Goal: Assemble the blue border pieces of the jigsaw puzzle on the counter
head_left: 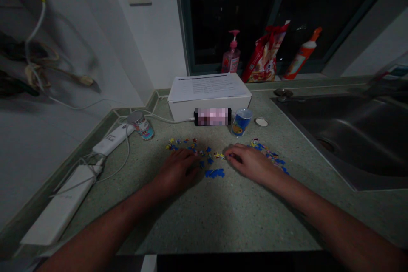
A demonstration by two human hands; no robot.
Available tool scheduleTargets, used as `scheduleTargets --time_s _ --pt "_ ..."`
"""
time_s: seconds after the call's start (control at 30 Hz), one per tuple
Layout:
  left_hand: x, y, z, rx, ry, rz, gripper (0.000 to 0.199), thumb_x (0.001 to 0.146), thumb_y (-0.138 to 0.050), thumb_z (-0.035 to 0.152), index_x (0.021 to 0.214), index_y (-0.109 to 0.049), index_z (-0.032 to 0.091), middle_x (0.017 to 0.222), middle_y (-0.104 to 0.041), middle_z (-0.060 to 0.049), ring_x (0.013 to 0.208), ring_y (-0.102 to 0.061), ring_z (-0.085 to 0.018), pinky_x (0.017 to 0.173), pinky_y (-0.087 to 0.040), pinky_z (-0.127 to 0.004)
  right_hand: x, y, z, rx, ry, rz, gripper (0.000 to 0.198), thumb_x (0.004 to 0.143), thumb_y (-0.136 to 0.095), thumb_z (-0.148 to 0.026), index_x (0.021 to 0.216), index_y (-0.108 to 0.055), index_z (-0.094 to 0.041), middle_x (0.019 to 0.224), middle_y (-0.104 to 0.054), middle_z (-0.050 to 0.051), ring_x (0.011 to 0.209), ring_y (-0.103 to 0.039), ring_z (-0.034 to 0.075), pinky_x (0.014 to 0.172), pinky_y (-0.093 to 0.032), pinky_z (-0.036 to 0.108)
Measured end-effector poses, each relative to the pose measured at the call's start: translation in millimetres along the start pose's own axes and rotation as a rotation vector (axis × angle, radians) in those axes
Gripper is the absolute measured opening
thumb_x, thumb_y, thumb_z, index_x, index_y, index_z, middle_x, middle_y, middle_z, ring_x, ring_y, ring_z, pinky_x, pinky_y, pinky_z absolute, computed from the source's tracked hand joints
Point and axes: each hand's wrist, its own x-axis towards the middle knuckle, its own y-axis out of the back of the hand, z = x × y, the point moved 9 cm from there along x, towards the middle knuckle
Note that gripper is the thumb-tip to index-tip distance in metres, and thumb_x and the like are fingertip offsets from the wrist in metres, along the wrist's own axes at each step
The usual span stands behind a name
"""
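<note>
Head view: I cannot tell whether the left hand (pixel 178 168) or right hand (pixel 248 160) grips puzzle pieces (pixel 215 173); both curl inward.

I see matt puzzle pieces (pixel 214 173), a speckled stone-like counter (pixel 191 221), a smooth metal sink (pixel 369 170), a clear plastic bottle (pixel 230 61) and a glossy bag (pixel 264 58).

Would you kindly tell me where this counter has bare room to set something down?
Bare counter shows between the left forearm and right forearm, from the joined blue pieces to the front edge, and between the right forearm and the sink. It is crowded around the left hand and right hand, where loose puzzle pieces lie.
</note>
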Motion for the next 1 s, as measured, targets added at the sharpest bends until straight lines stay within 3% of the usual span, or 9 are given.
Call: scheduleTargets --time_s 0.27,0.47,0.67,1.0 --pt "2.7 -3.3 22.4 0.003 -0.116 -0.055 0.039 0.105 -0.068 0.031 0.144 -0.07 0.026 0.147 -0.068 -0.015 0.133 -0.065 -0.037 0.112 -0.056 -0.061 -4.6 -2.0 -29.1 -0.061 0.208 0.061 0.028 0.106 -0.061 -0.017 0.124 -0.081 -0.022 0.122 -0.075 0.013 0.117 -0.072 0.03 0.102 -0.061 0.049" --pt "3.4 -6.6 24.8 0.03 -0.111 -0.082 0.042 0.105 -0.068 0.034 0.144 -0.071 0.021 0.151 -0.066 -0.018 0.138 -0.062 -0.04 0.115 -0.053 -0.062 -5.7 -9.4 -41.5 -0.13 0.275 0.074 0.038 0.102 -0.065 -0.013 0.137 -0.078 -0.021 0.16 -0.061 0.018 0.155 -0.051 0.037 0.126 -0.048 0.061" --pt "3.3 -7.5 23.4 0.032 -0.093 -0.105 0.045 0.106 -0.068 0.036 0.149 -0.068 0.022 0.153 -0.065 -0.018 0.14 -0.061 -0.04 0.117 -0.052 -0.062 -5.5 -19.1 -40.1 -0.109 0.269 0.042 0.042 0.102 -0.063 -0.011 0.141 -0.076 -0.021 0.165 -0.059 0.018 0.16 -0.047 0.037 0.128 -0.045 0.062" --pt "3.2 -5.3 24.3 0.0 -0.106 -0.094 0.045 0.105 -0.069 0.035 0.148 -0.068 0.022 0.152 -0.066 -0.018 0.14 -0.062 -0.04 0.116 -0.052 -0.061 -4.7 -15.0 -34.4 -0.059 0.244 0.061 0.036 0.101 -0.059 -0.008 0.128 -0.08 -0.022 0.162 -0.062 0.016 0.158 -0.05 0.035 0.127 -0.047 0.062"
